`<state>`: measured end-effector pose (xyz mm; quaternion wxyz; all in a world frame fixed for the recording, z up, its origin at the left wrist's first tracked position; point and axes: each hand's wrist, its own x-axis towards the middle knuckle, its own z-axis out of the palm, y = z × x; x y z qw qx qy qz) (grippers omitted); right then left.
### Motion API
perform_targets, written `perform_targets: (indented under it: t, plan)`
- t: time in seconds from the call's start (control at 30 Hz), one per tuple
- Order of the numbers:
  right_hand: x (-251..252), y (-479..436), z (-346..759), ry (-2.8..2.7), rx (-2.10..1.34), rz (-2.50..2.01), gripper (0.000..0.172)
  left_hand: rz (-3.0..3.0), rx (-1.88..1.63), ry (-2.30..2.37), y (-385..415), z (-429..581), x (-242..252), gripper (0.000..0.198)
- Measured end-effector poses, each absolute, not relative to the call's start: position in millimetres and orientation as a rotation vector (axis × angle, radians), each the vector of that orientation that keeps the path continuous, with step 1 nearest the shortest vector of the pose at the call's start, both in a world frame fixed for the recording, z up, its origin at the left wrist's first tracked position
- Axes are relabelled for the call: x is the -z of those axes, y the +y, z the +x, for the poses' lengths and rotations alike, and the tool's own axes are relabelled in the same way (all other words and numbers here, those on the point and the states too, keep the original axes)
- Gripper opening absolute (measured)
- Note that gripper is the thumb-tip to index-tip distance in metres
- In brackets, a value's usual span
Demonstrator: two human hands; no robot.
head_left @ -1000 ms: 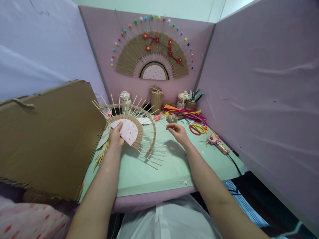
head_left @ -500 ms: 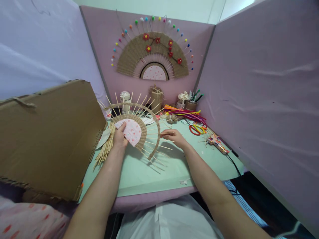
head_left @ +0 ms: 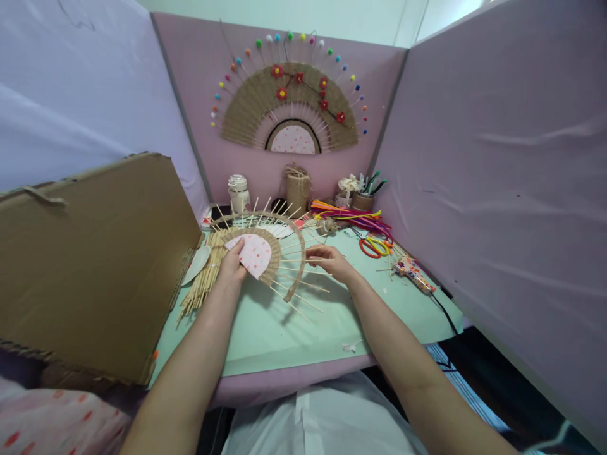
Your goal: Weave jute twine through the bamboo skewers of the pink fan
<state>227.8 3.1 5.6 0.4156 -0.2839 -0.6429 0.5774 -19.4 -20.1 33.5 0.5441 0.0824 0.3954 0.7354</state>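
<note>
Grips [head_left: 233, 264] [head_left: 331, 258] closed on fan frame [head_left: 265, 253].

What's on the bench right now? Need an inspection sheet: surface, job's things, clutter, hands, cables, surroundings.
Surface: mint-green table top, pink front edge.
Job's things: half-made stick fan with pink dotted centre; loose stick bundle beside it.
Clutter: pipe cleaners, scissors, twine jar, white jar, pen cup.
Hands: left hand holds the fan's centre; right hand pinches a fan stick.
Cables: black cable at right edge.
Surroundings: pink partition walls, finished fan hung up, cardboard sheet left.
</note>
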Motion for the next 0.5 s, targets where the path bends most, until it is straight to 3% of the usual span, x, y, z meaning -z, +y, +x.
perform_targets:
  t: [0.2, 0.5]
  plan:
    - [-3, 6, 227, -1.497, -1.417, -0.696, 0.024, 0.385, -1.523, 0.866, -27, -14, -31, 0.02]
    - [-2, 12, 232, -1.322, -1.429, -0.646, 0.026, 0.641, -1.455, 0.839, -35, -6, -28, 0.029]
